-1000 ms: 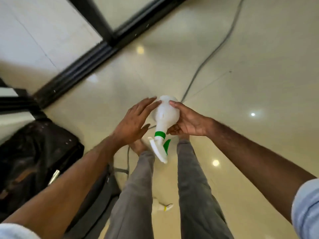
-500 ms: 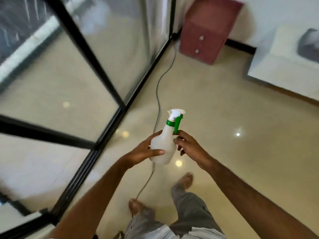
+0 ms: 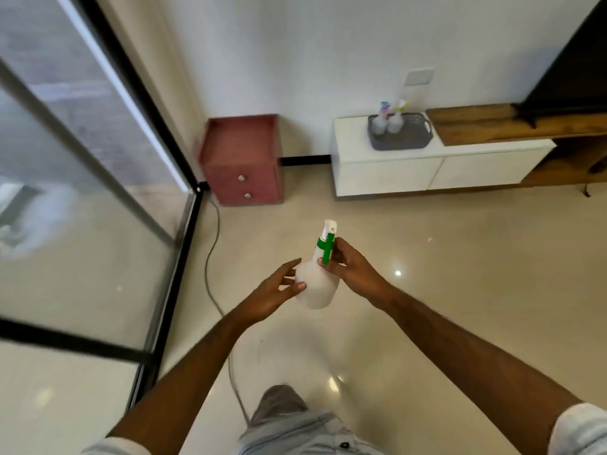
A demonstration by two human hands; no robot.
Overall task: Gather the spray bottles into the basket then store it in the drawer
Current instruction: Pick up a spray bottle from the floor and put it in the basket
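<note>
carrying step: right hand [image 3: 353,270] fingers pinch the green-triggered spray bottle [image 3: 317,284] at its neck, left hand [image 3: 276,292] fingers spread on its body; next, walk to the basket [image 3: 399,139] on the desk [image 3: 387,159].

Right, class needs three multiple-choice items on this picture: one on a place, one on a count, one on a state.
1. Where is the grey slotted plastic basket?
A. on the floor
B. on the low white cabinet
C. on the small red two-drawer chest

2. How many spray bottles stand in that basket?
A. none
B. two
C. four

3. How is the white spray bottle with the green trigger held?
A. upright, in both hands
B. upside down, in one hand
C. lying on the floor

Answers: 1 B, the basket rests on the cabinet top. 2 B, two nozzles rise from its left end. 3 A, the left hand cups the body, the right hand holds the neck, nozzle up.
</note>
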